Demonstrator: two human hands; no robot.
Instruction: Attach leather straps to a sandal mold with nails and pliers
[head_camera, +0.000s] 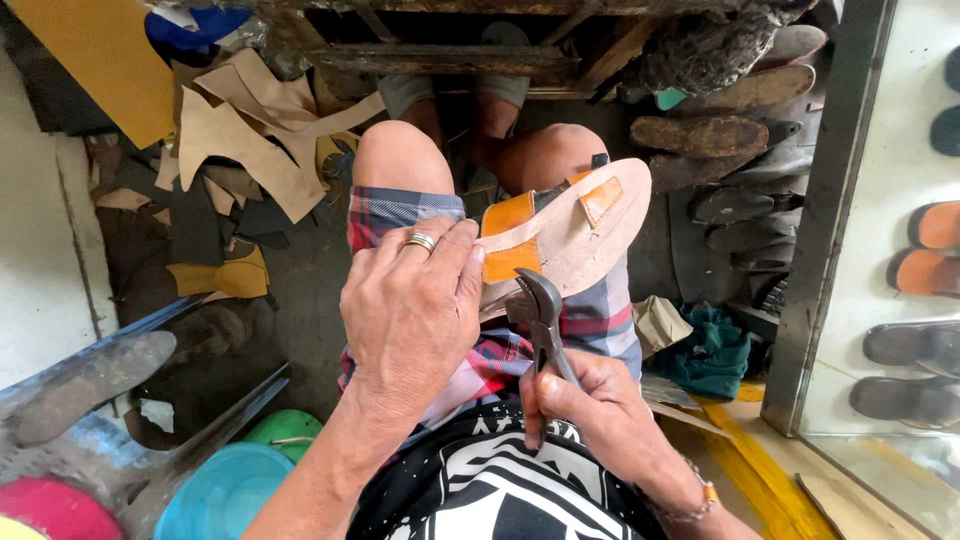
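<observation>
A tan sandal sole (585, 240) with orange leather straps lies bottom-up on my lap, over plaid shorts. My left hand (415, 310), with a ring on one finger, grips the sole's near end and presses on an orange strap (508, 236). My right hand (600, 415) is closed around the handles of dark metal pincers (540, 315). The pincer jaws touch the sole's edge right beside my left fingers.
Leather scraps (250, 130) are piled on the floor at left. Worn soles and shoes (720, 135) are stacked at right beside a glass case (900, 250) holding sandals. Teal and green bowls (225, 490) sit at lower left. A wooden bench frame (450, 55) stands ahead.
</observation>
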